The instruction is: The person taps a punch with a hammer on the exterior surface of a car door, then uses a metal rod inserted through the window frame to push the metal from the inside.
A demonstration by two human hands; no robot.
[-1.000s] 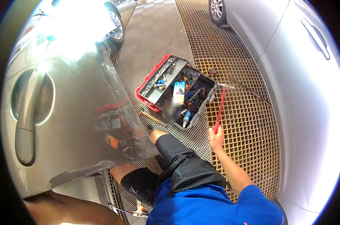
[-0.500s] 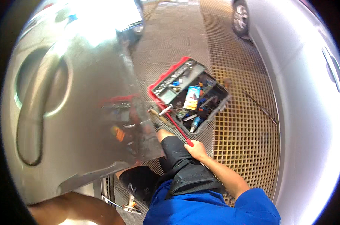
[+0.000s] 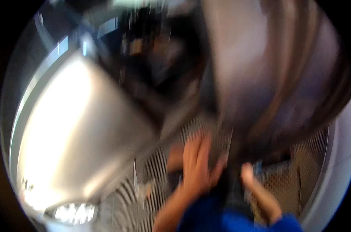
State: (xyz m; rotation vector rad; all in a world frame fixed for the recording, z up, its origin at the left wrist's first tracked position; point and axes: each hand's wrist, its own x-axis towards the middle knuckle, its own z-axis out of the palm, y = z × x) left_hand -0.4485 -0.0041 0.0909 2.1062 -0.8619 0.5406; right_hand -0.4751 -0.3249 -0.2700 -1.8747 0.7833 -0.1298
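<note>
Strong motion blur smears the view. My left hand (image 3: 197, 162) reaches up the middle with its fingers stretched out and the thumb apart, nothing seen in it. Just beyond its fingertips lies the lower edge of the gap between the car body (image 3: 121, 112) and the open car door (image 3: 252, 73). Whether the fingers touch either part I cannot tell. My right hand (image 3: 247, 174) is below the door's lower edge, to the right of the left hand. Its fingers are too smeared to read, and no held thing can be made out.
A bright headlight (image 3: 75, 213) shows at the lower left. On the ridged floor lies a blurred white-and-orange tool (image 3: 143, 190). The dark car interior (image 3: 163, 58) opens ahead. Another pale car (image 3: 338, 166) stands at the right, beside yellowish floor grating (image 3: 287, 189).
My view has swung left, so the door now stands at the right and the car body at the left. My left hand has come into view; the red-handled rod in my right hand no longer shows.
</note>
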